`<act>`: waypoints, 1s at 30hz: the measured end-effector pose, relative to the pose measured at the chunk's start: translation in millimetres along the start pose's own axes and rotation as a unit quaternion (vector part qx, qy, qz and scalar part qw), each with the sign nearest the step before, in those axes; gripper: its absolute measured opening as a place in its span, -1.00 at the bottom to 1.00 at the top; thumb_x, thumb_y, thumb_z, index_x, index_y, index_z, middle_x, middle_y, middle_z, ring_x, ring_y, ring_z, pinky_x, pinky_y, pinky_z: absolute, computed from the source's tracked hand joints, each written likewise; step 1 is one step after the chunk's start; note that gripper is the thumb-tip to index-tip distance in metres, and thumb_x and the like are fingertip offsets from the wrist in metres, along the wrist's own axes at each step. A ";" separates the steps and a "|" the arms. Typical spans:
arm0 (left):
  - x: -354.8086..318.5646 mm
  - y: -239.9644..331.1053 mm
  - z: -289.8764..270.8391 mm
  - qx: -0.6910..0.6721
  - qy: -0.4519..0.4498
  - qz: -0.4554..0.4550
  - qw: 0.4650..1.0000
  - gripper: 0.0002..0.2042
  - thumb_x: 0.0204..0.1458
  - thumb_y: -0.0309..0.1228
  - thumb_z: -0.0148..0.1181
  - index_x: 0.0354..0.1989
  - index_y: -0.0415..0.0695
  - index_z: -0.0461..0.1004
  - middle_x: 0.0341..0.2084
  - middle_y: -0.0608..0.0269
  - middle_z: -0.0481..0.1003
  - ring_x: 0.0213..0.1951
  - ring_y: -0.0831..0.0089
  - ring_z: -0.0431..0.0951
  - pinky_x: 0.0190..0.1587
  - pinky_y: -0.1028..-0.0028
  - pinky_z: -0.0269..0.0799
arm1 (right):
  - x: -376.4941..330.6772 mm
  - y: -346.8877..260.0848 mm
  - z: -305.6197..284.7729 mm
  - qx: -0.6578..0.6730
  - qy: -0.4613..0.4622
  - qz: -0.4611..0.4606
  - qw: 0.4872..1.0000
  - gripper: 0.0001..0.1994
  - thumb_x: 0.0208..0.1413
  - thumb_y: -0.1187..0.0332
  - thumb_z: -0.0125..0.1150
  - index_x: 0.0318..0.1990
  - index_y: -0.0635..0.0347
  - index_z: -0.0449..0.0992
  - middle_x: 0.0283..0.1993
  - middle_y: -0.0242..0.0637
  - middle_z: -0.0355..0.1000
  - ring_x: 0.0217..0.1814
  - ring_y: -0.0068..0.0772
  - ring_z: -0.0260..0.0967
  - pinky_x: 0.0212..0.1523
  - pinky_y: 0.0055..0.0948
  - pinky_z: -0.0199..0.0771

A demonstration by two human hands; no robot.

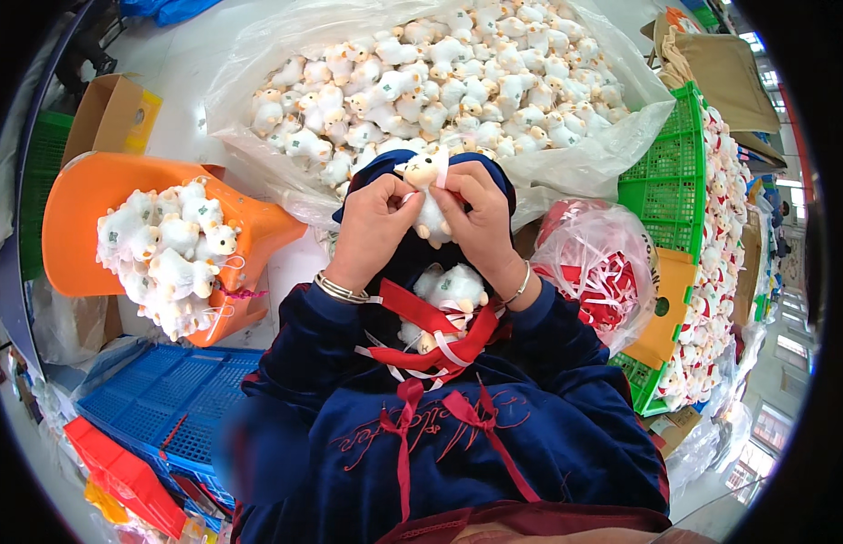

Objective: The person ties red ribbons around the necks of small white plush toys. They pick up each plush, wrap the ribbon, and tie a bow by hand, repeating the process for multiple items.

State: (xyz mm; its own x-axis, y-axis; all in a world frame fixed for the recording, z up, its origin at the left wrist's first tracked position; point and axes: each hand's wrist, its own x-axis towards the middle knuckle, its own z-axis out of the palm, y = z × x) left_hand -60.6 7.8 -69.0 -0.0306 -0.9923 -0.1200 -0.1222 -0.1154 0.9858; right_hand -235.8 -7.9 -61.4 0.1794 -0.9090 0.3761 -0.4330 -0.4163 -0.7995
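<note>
Over my lap, a small white plush animal (429, 201) with a cream face hangs upright between my two hands, its face toward me. My left hand (369, 227) has thumb and fingers pinched at a bit of white ribbon beside the toy's neck. On the other side, my right hand (481, 210) pinches a white ribbon (442, 167) that runs up past the toy's head; its fingers also touch the body. Below them, more plush animals (453, 286) rest in my lap, with red fabric strips (416, 308) that have white ribbon ends lying around them.
Ahead lies a big heap of plush animals (421, 86) on clear plastic sheeting (240, 100). An orange chair (77, 218) on the left bears several more. On the right are a clear bag of red-and-white strips (603, 272) and green crates (662, 172). Blue crates (159, 394) stand lower left.
</note>
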 end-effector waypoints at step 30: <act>15.7 18.7 13.3 0.038 -0.051 -0.013 0.998 -0.66 0.02 -0.36 0.43 -0.12 -0.27 0.48 -0.40 0.26 0.50 -0.39 0.54 0.51 -0.29 0.51 0.45 | 6.2 27.5 -25.8 0.179 -0.046 0.176 0.967 -0.89 0.30 0.46 0.26 -0.13 0.31 0.59 -0.34 -0.48 0.50 -0.30 -0.72 0.34 -0.28 -0.63 0.38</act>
State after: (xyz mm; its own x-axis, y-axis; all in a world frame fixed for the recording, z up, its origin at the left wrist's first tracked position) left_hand -76.5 -9.3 -53.9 -0.1267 -0.9788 -0.1610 -0.1991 -0.1339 0.9708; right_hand -269.4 -24.4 -68.9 0.1611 -0.9867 0.0224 -0.1503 -0.0469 -0.9875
